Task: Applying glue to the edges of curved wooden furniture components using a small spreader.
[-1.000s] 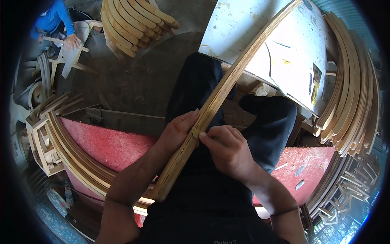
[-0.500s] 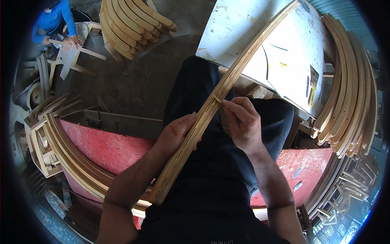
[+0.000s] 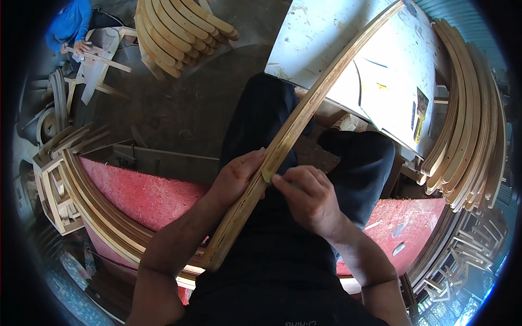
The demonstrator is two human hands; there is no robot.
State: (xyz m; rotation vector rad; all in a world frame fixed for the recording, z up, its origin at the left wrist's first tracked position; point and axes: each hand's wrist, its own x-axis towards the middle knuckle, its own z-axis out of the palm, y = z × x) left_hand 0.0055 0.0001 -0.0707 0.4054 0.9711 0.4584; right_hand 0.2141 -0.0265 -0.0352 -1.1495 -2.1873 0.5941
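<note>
A long, gently curved laminated wooden strip [image 3: 228,233] runs slantwise from my lap up over the white work board [image 3: 304,41]. Dark gaps and a smeared, yellowish patch show along its upper edge. My left hand [image 3: 239,175] is closed around the strip, thumb on top and fingertips under it. Beside it, my right hand [image 3: 311,198] pinches a small, thin, yellow-green flat piece [image 3: 267,177], which looks like a scraper. That piece touches the strip's edge close to my left thumb.
Curved wooden slats [image 3: 462,108] are stacked to the right. More slats [image 3: 174,32] lie at the far left, near a person in blue [image 3: 69,24] handling a wooden frame. A red board [image 3: 141,187] and curved strips [image 3: 103,217] lie at my left. Wooden frames [image 3: 462,261] stand lower right.
My right hand has moved down along the strip, toward me, with the flat piece, and is now beside my left hand. The left hand and strip have barely moved.
</note>
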